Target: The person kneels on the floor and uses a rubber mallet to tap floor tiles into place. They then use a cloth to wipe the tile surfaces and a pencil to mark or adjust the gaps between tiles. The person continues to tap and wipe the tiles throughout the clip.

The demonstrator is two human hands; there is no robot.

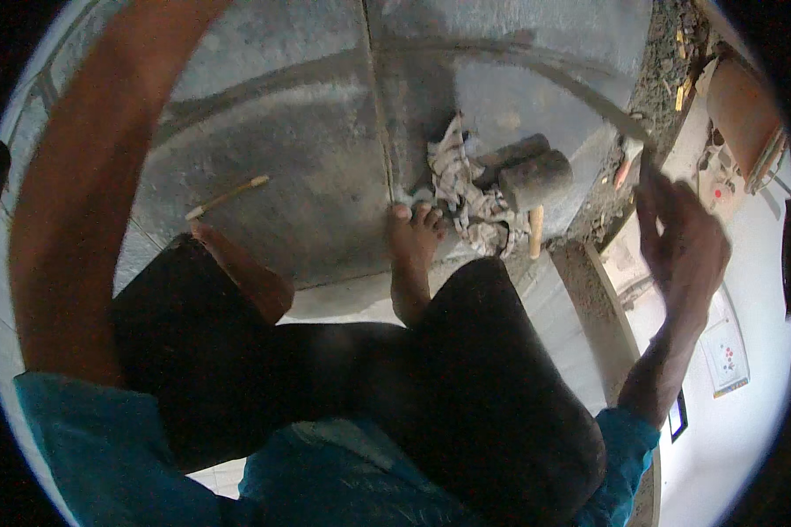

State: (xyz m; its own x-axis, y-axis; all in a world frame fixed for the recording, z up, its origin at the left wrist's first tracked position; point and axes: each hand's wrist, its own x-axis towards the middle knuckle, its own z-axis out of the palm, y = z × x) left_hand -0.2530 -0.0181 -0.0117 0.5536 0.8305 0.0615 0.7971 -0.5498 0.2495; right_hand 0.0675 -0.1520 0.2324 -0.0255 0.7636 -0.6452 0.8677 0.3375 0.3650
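Note:
My left arm (88,193) reaches up past the top edge of the picture, so my left hand is out of view. Off to the right, my right hand (684,233) is raised with its fingers bent closed, somewhat blurred. A long, thin grey strip (593,98) ends at its fingertips; whether the fingers grip this strip or some smaller thing cannot be made out. Left of that hand, a mallet with a thick dark head (538,182) and a pale wooden handle lies on a crumpled striped rag (454,176).
Large grey slabs (281,140) with a joint between them lie before my bare feet (411,255). A thin pale stick (228,198) rests by my left foot. Loose rubble (668,70) runs along the right side, beside a brown board-like thing (743,119) and a white wall.

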